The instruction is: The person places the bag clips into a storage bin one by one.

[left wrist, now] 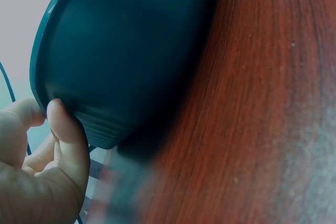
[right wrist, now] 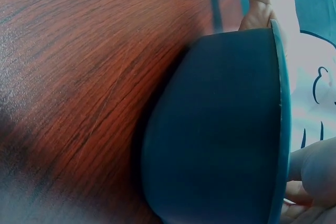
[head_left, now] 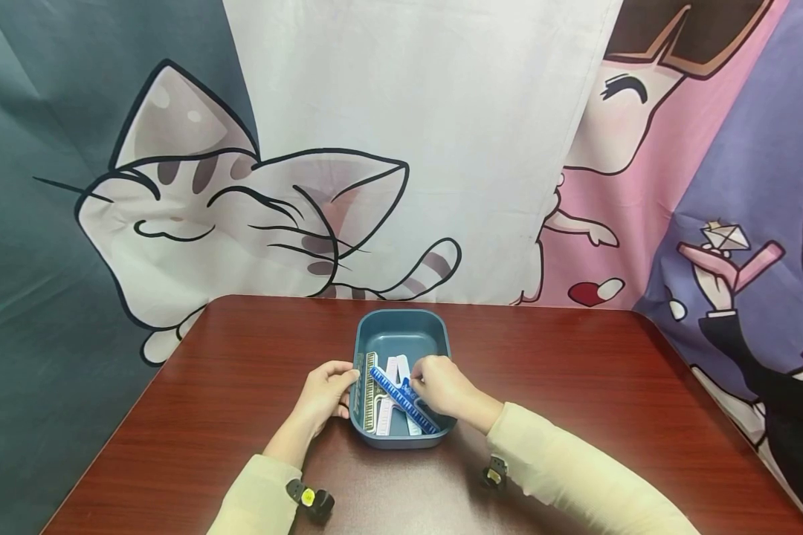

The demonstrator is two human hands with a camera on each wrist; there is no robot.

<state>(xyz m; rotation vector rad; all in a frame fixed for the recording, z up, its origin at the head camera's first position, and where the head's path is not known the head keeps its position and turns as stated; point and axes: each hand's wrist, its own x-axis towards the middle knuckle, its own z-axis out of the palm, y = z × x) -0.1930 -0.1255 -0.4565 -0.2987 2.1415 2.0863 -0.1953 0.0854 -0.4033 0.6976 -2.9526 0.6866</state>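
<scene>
A blue-grey bin [head_left: 401, 444] stands on the table, longer front to back. My left hand [head_left: 324, 392] pinches its left rim between thumb and fingers; the left wrist view shows the thumb [left wrist: 65, 129] against the outer wall. My right hand [head_left: 444, 386] reaches over the right rim, its curled fingers at a blue ruler-like piece [head_left: 401, 400] with white marks along its edge. This piece lies slantwise across white flat pieces [head_left: 384, 417] and beside a yellowish strip [head_left: 370, 416] with dark marks. The right fingertips' hold is partly hidden.
The reddish-brown wooden table [head_left: 241, 416] surrounds the bin. Behind its far edge hangs a printed cloth [head_left: 442, 96] with a cartoon cat. Dark cameras [head_left: 316, 504] are strapped at both wrists. The far half of the bin's floor [head_left: 404, 343] shows bare.
</scene>
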